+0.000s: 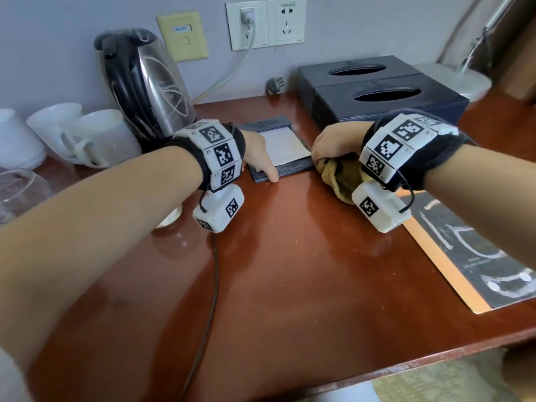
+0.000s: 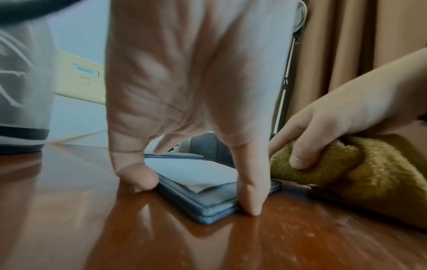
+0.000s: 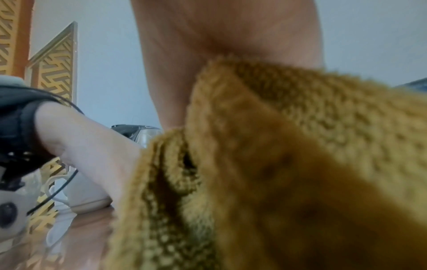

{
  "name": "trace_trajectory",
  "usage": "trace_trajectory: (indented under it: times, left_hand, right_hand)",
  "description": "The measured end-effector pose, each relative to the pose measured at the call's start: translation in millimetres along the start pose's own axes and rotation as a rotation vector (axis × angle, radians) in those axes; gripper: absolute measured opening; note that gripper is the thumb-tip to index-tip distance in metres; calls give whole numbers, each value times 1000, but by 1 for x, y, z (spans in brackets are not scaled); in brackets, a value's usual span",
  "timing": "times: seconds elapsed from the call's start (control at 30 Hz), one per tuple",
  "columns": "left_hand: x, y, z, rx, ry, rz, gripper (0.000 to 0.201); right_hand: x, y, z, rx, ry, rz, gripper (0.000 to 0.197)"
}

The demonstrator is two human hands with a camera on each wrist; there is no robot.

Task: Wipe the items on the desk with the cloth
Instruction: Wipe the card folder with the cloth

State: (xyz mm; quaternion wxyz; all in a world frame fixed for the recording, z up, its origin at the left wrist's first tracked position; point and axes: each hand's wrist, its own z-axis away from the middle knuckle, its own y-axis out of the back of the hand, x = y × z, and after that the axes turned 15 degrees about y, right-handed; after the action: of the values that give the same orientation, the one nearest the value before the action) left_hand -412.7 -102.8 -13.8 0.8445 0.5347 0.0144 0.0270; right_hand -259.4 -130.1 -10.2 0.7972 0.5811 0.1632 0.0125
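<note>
Forearms fill the foreground of the head view, reaching over the glossy red-brown bench (image 1: 290, 271). Going left to right: white mugs (image 1: 95, 134) stand at the far left, beside them a dark electric kettle (image 1: 145, 82), then the left hand (image 1: 258, 158), whose grip is spread, straight fingertips (image 2: 250, 201) planted at the near corner of a flat dark notepad holder (image 1: 293, 168) with white paper (image 1: 285, 147) on it, steadying it. Just right of the holder, the right hand (image 1: 333, 143) has its grip clamped on a bunched mustard cloth (image 1: 339, 175), which touches the holder's right edge. Behind sit two dark tissue boxes (image 1: 385, 94), and a black-and-orange booklet (image 1: 478, 262) lies at the right. Judging by this, wiping of the holder is only starting; the kettle, mugs, boxes and booklet likely remain.
</note>
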Motion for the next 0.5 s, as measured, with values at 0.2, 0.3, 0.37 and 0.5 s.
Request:
trace_trajectory:
  times: [0.2, 0.3, 0.37, 0.5]
  left_hand:
    - [11, 2, -15, 58, -26, 22, 54]
    - [14, 2, -20, 27, -21, 44, 58]
    - [14, 3, -23, 25, -26, 47, 57]
    - [12, 1, -26, 24, -36, 45, 58]
  right_hand:
    - [8, -4, 1, 1, -46, 65, 41]
    - [10, -7, -1, 4, -38, 39, 41]
    - [10, -8, -1, 4, -40, 35, 40]
    - [11, -6, 4, 45, -51, 8, 40]
